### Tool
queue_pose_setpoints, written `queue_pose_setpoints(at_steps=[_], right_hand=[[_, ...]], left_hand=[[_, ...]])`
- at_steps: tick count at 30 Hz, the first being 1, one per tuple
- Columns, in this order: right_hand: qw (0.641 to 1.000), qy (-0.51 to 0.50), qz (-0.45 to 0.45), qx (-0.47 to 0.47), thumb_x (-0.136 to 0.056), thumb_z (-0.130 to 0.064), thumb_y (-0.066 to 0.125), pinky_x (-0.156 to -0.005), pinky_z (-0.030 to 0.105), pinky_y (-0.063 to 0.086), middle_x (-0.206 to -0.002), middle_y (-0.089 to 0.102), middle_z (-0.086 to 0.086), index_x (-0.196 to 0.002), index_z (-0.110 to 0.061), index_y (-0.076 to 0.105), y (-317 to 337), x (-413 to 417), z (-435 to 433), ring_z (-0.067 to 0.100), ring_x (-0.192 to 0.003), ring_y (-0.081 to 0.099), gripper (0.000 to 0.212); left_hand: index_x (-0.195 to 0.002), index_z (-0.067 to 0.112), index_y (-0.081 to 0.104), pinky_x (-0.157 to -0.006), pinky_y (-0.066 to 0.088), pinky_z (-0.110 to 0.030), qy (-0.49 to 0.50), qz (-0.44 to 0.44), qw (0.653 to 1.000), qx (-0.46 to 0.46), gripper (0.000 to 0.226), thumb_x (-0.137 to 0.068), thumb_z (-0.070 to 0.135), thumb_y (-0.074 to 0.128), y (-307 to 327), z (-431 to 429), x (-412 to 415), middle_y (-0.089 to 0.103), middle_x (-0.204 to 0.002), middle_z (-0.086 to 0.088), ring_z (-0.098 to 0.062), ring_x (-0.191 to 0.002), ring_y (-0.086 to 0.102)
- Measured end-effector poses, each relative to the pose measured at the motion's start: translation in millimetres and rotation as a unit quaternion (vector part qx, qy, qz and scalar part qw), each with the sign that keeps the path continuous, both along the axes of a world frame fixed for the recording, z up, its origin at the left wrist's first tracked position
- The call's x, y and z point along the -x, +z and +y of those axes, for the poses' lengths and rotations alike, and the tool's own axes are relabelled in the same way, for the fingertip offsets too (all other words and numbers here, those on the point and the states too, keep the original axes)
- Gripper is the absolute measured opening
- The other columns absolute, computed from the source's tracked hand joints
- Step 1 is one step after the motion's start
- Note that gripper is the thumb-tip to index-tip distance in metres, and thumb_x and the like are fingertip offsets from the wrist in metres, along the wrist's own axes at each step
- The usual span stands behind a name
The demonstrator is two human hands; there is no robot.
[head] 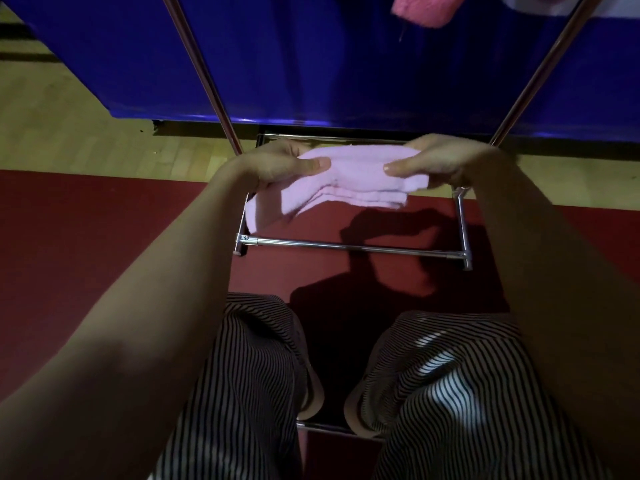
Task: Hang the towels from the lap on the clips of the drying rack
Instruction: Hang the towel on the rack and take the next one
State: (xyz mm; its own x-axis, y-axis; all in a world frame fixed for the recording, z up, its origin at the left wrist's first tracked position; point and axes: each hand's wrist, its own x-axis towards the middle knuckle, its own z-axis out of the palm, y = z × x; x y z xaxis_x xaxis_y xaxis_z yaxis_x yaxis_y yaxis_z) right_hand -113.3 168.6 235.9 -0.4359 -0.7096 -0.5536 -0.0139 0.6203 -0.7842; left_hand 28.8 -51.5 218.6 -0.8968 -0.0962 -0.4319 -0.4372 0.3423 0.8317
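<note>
A folded pale pink towel (349, 181) is held out in front of me, above the foot of the drying rack. My left hand (277, 164) pinches its left end between thumb and fingers. My right hand (440, 161) pinches its right end the same way. A loose corner droops down at the lower left. A darker pink towel (424, 8) hangs at the top edge of the view; its clip is out of frame. The rack's chrome poles (204, 81) rise on both sides. No towel shows on my lap.
The rack's base bar (346, 245) lies across a dark red mat (86, 237). A blue panel (311, 57) stands behind the rack on wooden flooring (69, 126). My knees in striped trousers (249, 375) fill the lower part of the view.
</note>
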Motion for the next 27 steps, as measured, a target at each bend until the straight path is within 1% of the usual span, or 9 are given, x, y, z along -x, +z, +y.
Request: queue_pose_setpoints(at_steps=[3, 5, 8, 12, 16, 19, 23, 25, 27], right_hand=[[0.976, -0.164, -0.097, 0.109, -0.094, -0.017, 0.054, -0.043, 0.013, 0.046, -0.061, 0.070, -0.007, -0.088, -0.017, 0.060, -4, -3, -2, 0.004, -0.053, 0.066, 0.008], [0.947, -0.224, -0.155, 0.172, -0.097, -0.020, 0.047, -0.048, 0.021, 0.053, -0.068, 0.073, -0.005, -0.090, -0.018, 0.056, -3, -4, -6, 0.008, -0.062, 0.070, 0.012], [0.931, -0.234, -0.178, 0.218, -0.099, -0.026, 0.043, -0.062, 0.032, 0.058, -0.087, 0.074, -0.002, -0.101, -0.021, 0.055, -4, -3, -12, 0.013, -0.080, 0.072, 0.013], [0.924, -0.273, -0.140, 0.229, -0.099, -0.021, 0.045, -0.069, 0.026, 0.058, -0.089, 0.069, 0.001, -0.096, -0.017, 0.055, -7, -1, -20, 0.010, -0.075, 0.069, 0.011], [0.944, -0.244, -0.106, 0.195, -0.095, -0.008, 0.050, -0.066, 0.020, 0.057, -0.088, 0.066, 0.002, -0.092, -0.016, 0.056, -11, 5, -19, 0.007, -0.070, 0.067, 0.010], [0.955, -0.209, -0.107, 0.182, -0.093, 0.001, 0.048, -0.067, 0.018, 0.056, -0.091, 0.064, 0.002, -0.092, -0.016, 0.057, -11, 8, -15, 0.008, -0.075, 0.066, 0.019], [0.941, -0.249, -0.101, 0.204, -0.091, 0.006, 0.048, -0.074, 0.021, 0.056, -0.091, 0.064, 0.006, -0.091, -0.012, 0.058, -13, 12, -10, 0.011, -0.077, 0.065, 0.021], [0.927, -0.301, -0.085, 0.208, -0.090, 0.005, 0.051, -0.075, 0.024, 0.055, -0.087, 0.065, 0.005, -0.090, -0.012, 0.060, -14, 18, -9, 0.013, -0.077, 0.065, 0.019], [0.940, -0.302, -0.030, 0.158, -0.088, -0.001, 0.057, -0.075, 0.029, 0.055, -0.085, 0.068, 0.002, -0.095, -0.014, 0.062, -17, 23, -5, 0.016, -0.081, 0.065, 0.015]], left_hand=[[-0.078, 0.017, 0.069, -0.070, 0.052, -0.029, 0.050, 0.028, 0.998, 0.000, 0.023, -0.086, 0.038, 0.062, -6, -2, 2, 0.072, -0.071, 0.003, -0.013, -0.066, 0.065], [-0.080, 0.015, 0.070, -0.075, 0.054, -0.035, 0.066, 0.039, 0.997, -0.032, 0.023, -0.087, 0.036, 0.062, -8, -2, 4, 0.073, -0.072, -0.001, -0.017, -0.069, 0.067], [-0.085, 0.013, 0.071, -0.081, 0.053, -0.037, 0.084, 0.047, 0.993, -0.064, 0.023, -0.086, 0.036, 0.064, -10, -1, 7, 0.074, -0.080, -0.006, -0.020, -0.077, 0.068], [-0.097, 0.017, 0.068, -0.078, 0.055, -0.031, 0.047, 0.028, 0.994, -0.092, 0.022, -0.079, 0.031, 0.069, -10, 2, 8, 0.073, -0.088, 0.001, -0.014, -0.082, 0.068], [-0.119, 0.013, 0.057, -0.067, 0.055, -0.026, -0.043, -0.047, 0.994, -0.091, 0.060, -0.065, 0.027, 0.079, -7, 5, 4, 0.070, -0.103, -0.004, -0.017, -0.086, 0.069], [-0.105, 0.012, 0.065, -0.074, 0.052, -0.029, -0.046, -0.083, 0.992, -0.080, 0.038, -0.069, 0.015, 0.078, -4, 2, 4, 0.073, -0.092, -0.001, -0.014, -0.080, 0.070], [-0.089, 0.013, 0.069, -0.070, 0.054, -0.025, -0.050, -0.129, 0.987, -0.080, 0.025, -0.068, 0.023, 0.076, -9, -1, 1, 0.075, -0.081, 0.002, -0.011, -0.074, 0.070], [-0.083, 0.013, 0.070, -0.065, 0.055, -0.021, -0.016, -0.103, 0.988, -0.118, 0.016, -0.073, 0.025, 0.065, -13, 3, 0, 0.074, -0.076, 0.002, -0.010, -0.070, 0.070], [-0.081, 0.013, 0.070, -0.065, 0.056, -0.021, 0.021, -0.059, 0.986, -0.154, 0.012, -0.085, 0.018, 0.060, -14, 6, 2, 0.074, -0.075, 0.001, -0.010, -0.069, 0.070]])
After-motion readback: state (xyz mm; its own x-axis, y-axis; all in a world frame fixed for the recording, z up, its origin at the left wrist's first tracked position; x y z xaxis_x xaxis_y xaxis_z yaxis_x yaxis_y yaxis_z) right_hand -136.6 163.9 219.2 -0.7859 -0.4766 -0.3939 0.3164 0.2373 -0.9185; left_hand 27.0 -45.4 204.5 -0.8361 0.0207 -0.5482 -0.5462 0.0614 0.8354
